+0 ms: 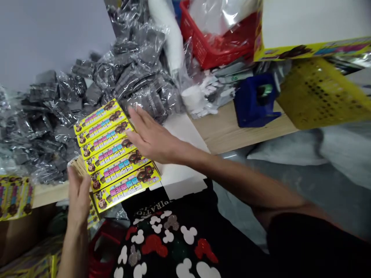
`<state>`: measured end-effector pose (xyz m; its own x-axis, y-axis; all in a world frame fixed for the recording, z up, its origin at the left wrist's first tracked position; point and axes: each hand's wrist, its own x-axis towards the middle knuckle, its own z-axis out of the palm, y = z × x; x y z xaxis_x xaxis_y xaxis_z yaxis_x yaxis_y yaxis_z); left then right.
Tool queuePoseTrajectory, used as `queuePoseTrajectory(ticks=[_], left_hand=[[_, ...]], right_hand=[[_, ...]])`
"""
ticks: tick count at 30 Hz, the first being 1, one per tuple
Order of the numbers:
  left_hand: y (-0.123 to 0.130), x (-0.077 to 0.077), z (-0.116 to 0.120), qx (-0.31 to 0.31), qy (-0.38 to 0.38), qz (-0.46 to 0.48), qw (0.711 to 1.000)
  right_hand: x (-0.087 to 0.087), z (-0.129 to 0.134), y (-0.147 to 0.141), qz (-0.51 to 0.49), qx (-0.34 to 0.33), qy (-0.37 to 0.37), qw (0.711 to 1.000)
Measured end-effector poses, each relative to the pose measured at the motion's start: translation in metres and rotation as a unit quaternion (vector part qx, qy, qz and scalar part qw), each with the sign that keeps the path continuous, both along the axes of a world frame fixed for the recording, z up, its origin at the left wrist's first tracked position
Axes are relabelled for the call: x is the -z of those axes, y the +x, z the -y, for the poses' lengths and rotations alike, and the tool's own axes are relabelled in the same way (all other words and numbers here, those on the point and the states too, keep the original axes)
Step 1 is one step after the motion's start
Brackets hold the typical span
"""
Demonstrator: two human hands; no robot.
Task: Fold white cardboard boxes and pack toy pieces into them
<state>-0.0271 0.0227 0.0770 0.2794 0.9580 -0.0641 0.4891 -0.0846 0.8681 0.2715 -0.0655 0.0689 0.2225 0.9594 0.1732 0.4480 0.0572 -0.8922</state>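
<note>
A row of several yellow printed boxes (114,156) lies side by side at the table's front edge. At their right ends my right hand (155,141) lies flat, fingers stretched out, its fingertips against or close beside the boxes. My left hand (77,197) is at their left ends, thumb and fingers apart and extended. Next to its fingertips shows a stack of thin brownish edges (79,166); whether the hand touches it I cannot tell. A white cardboard sheet (185,135) spreads out to the right of the boxes, partly beneath my right forearm.
Grey pieces in clear plastic bags (101,77) are heaped behind. Further right are a red basket (199,46), a blue tape dispenser (243,104), a yellow basket (327,100) and a large white-topped carton (313,23). More yellow boxes (17,197) lie at far left.
</note>
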Motion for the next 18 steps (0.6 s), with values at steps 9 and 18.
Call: queuePoseTrajectory(ticks=[9, 18], left_hand=[[0.064, -0.002, -0.109, 0.292, 0.244, -0.251, 0.89], [0.071, -0.002, -0.092, 0.209, 0.267, -0.203, 0.919]], right_hand=[[0.002, -0.093, -0.01, 0.274, -0.054, -0.082, 0.957], [0.043, -0.113, 0.007, 0.09, -0.062, 0.036, 0.993]])
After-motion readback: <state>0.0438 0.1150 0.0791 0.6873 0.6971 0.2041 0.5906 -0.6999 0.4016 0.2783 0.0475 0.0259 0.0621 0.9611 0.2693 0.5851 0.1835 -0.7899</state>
